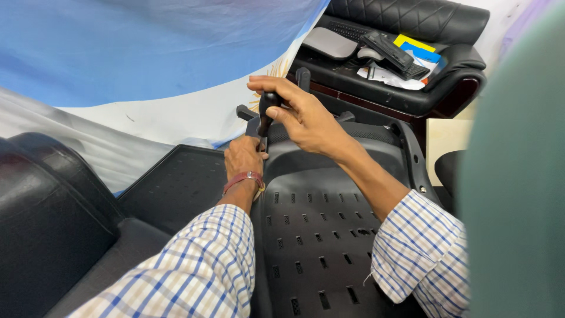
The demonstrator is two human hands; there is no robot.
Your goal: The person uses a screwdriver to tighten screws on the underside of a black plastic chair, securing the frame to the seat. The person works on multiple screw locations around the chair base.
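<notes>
The right hand [303,115] is gripping the dark handle of a tool [268,109], probably a screwdriver, with the fingers curled around the top of the handle and the thumb pressing against its side. The tool's long axis is running near-vertical, tilting slightly so that the handle sits up and to the right of the tip. The tip is pointing down toward the upper left corner of the black plastic chair back [318,235], which is lying flat with its slotted surface facing up and its length extending from near to far.

The left hand [243,158] is sitting directly below the right hand, closing around the tool's shaft or the fitting at its tip; the exact contact point is hidden by the fingers, so it cannot be told which. A red wristband [244,178] is circling the left wrist. The left hand is nearer to the fastening point; the right hand is above it.

A second black panel [176,182] is lying just to the left of the chair back. A blue and white cloth [147,59] is hanging behind the work area. A black quilted armchair [406,65], far right, is carrying a keyboard [394,56] and papers. Nothing is obstructing the tool.
</notes>
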